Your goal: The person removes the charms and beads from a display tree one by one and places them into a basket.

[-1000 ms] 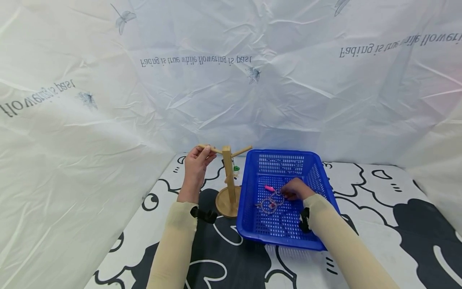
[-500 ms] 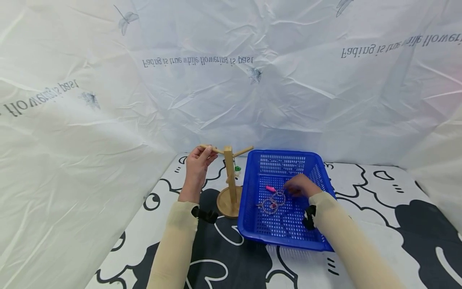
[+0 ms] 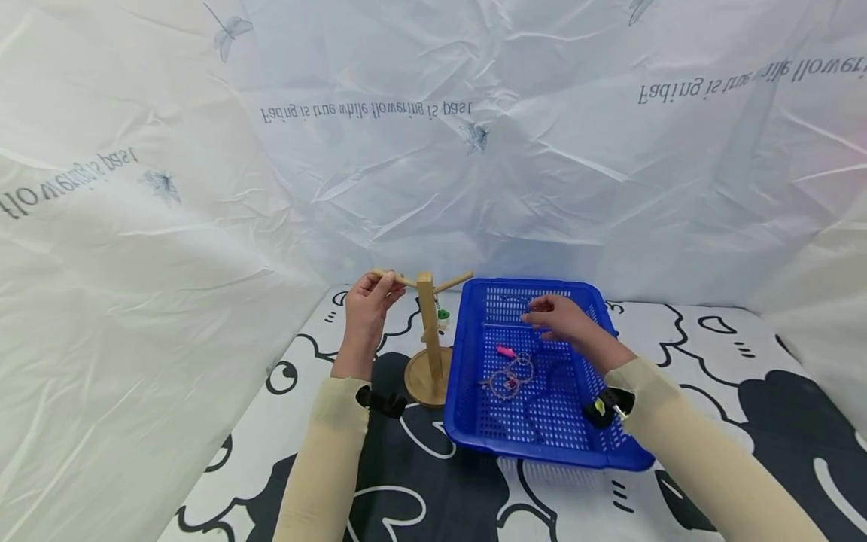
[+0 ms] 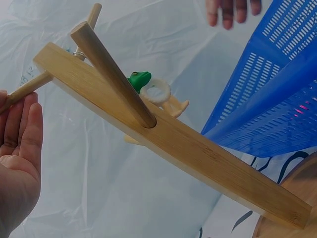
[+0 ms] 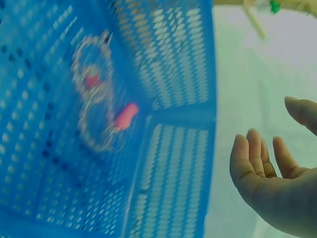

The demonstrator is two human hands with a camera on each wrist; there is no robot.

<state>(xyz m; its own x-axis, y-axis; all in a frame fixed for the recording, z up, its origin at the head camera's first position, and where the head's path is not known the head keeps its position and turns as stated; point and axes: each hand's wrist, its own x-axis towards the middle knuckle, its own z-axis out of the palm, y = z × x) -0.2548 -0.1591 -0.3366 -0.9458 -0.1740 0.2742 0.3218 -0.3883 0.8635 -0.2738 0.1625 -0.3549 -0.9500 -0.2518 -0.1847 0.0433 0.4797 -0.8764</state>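
Note:
My left hand (image 3: 366, 310) pinches one upper peg of a wooden peg stand (image 3: 430, 331), which stands upright on a round base. From another peg hangs a keychain with a green animal-shaped charm (image 4: 139, 80) and a white ring (image 4: 156, 91). Over the far part of a blue plastic basket (image 3: 452, 399) is my right hand (image 3: 557, 316), fingers loosely bent and thumb apart, with nothing in it. On the basket floor lie beaded loops (image 3: 504, 384) like bracelets, with a small red piece among them, and a bright pink charm (image 3: 505, 351) beside them.
The basket stands just right of the stand's round base (image 3: 421, 380). A tablecloth (image 3: 298, 452) with black-and-white cartoon print covers the table. White sheeting (image 3: 420, 188) with printed words rises behind and on both sides.
My right hand has lifted from beside the beaded loops and moved up toward the basket's far side, its fingers opening. The left hand keeps its grip on the peg.

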